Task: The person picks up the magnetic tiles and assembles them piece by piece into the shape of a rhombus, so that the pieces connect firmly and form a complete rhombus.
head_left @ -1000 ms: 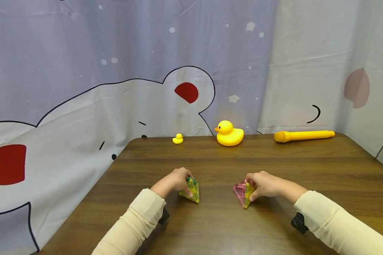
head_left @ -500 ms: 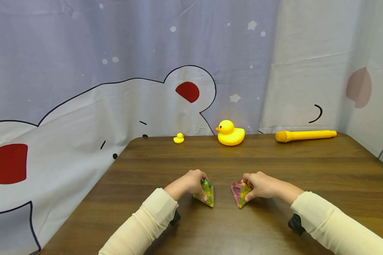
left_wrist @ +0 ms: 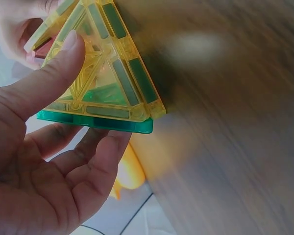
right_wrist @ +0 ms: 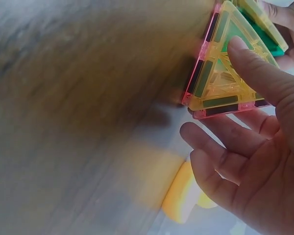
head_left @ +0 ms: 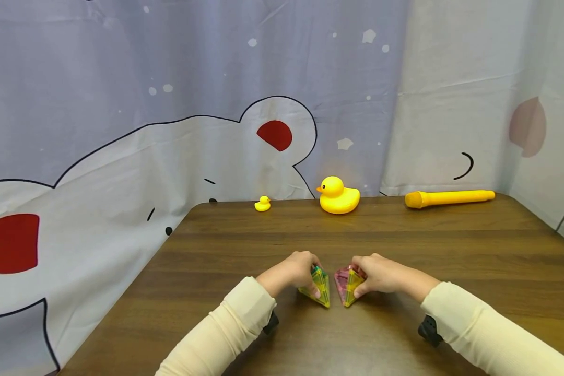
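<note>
In the head view my left hand (head_left: 297,270) pinches a joined piece of see-through triangular magnetic tiles. Its thumb presses a yellow tile (left_wrist: 118,76), while a green tile (left_wrist: 100,122) lies on the finger side. My right hand (head_left: 382,273) grips a second joined piece in the same way, thumb on a yellow tile (right_wrist: 212,90) and a pink tile (right_wrist: 201,58) along its edge. Both pieces lean upright close over the wooden table (head_left: 244,237), facing each other with a narrow gap. The fingers hide part of each piece.
Along the table's back edge stand a small yellow duck (head_left: 262,204) and a larger yellow duck (head_left: 338,196). A yellow toy microphone (head_left: 451,198) lies at the back right. Behind them hangs a printed curtain (head_left: 169,156).
My left hand has carried its yellow-green tiles to the right. My right hand has shifted slightly left with the pink-yellow ones, so the gap between the two pieces has narrowed.
</note>
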`<state>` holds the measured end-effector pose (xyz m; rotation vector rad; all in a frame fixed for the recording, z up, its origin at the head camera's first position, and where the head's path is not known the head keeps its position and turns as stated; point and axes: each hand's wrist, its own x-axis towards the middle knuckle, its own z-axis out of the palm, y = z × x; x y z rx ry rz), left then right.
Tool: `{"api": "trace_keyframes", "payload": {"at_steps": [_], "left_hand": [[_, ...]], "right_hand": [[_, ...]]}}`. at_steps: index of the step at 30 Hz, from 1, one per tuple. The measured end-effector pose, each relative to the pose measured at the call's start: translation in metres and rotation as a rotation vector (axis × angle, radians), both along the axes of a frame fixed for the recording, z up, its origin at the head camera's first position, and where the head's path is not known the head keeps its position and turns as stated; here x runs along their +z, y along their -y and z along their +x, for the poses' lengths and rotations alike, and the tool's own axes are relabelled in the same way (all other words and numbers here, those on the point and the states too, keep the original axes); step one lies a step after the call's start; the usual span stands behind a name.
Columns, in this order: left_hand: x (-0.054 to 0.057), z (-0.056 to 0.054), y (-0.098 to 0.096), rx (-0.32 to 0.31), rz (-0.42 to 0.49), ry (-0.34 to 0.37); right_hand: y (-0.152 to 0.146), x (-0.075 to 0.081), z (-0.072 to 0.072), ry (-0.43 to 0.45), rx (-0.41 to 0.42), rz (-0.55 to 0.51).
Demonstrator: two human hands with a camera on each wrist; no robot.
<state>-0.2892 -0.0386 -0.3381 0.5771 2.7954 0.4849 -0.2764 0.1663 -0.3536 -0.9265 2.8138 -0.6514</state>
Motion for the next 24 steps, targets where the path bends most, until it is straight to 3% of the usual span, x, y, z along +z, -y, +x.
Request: {"api": "trace_keyframes", "payload": {"at_steps": [12, 24], "left_hand": [[-0.001, -0.002, -0.013, 0.008, -0.016, 0.001], [-0.011, -0.004, 0.001, 0.054, -0.064, 0.056]], "right_hand": [[0.004, -0.001, 0.001, 0.018, -0.005, -0.01], [-0.004, -0.007, 0.0, 0.035, -0.052, 0.021]]}}
